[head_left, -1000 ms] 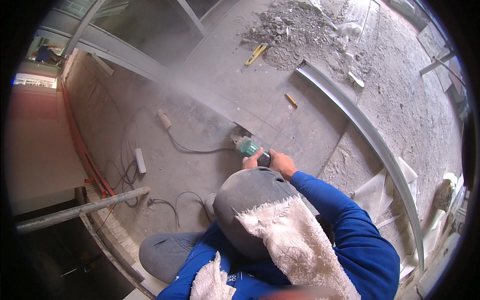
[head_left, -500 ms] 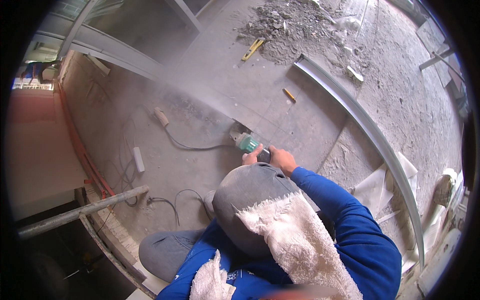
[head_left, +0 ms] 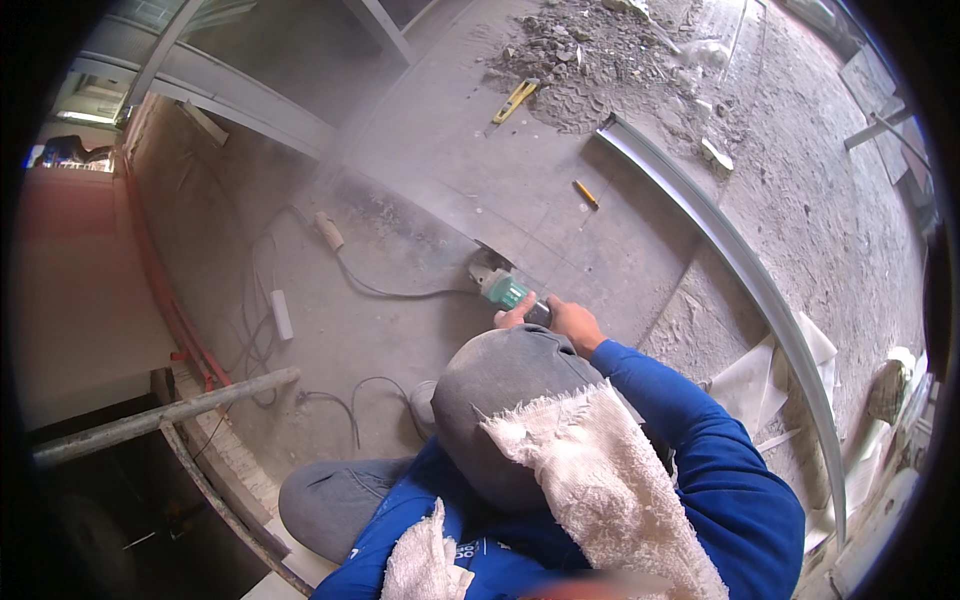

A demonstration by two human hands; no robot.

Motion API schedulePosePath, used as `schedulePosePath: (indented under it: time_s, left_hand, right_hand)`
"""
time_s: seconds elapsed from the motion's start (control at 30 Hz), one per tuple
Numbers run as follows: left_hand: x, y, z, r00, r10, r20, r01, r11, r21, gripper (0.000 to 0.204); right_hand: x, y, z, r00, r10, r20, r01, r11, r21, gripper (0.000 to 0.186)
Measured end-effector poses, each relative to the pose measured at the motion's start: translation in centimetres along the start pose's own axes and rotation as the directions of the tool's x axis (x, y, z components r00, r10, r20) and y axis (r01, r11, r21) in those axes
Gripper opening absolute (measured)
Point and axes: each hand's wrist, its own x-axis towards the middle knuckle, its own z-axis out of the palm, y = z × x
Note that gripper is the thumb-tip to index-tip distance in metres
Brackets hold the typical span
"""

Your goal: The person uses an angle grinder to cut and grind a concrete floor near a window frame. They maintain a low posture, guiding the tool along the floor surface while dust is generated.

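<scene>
right hand (head_left: 575, 322) clenched on green angle grinder (head_left: 503, 292) | left hand (head_left: 515, 313) steadying grinder body | dusty cut line (head_left: 420, 205) runs ahead of hands; floor slab (head_left: 560, 190) beyond uncut

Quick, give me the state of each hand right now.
Left hand: closed on the green angle grinder, partly hidden behind the head.
Right hand: closed on the grinder's rear handle.
</scene>
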Motion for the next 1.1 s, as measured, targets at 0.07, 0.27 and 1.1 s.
schedulePosePath:
  time_s: [0.07, 0.27, 1.1]
  left_hand:
    - [0.0, 0.0, 0.0, 1.0, -0.003, -0.005, 0.003, 1.0, 0.002, 0.056]
    - [-0.1, 0.1, -0.1, 1.0, -0.005, -0.011, 0.005, 1.0, 0.003, 0.054]
    - [-1.8, 2.3, 1.2, 0.996, 0.084, -0.032, -0.084, 0.996, -0.023, 0.048]
  right_hand:
    - [0.0, 0.1, 0.1, 1.0, 0.023, 0.003, -0.023, 1.0, 0.009, 0.044]
    - [0.0, 0.5, 0.2, 0.999, 0.032, 0.008, -0.032, 0.999, -0.001, 0.05]
    - [1.2, 1.6, 1.5, 0.998, -0.014, -0.057, 0.015, 1.0, 0.023, 0.053]
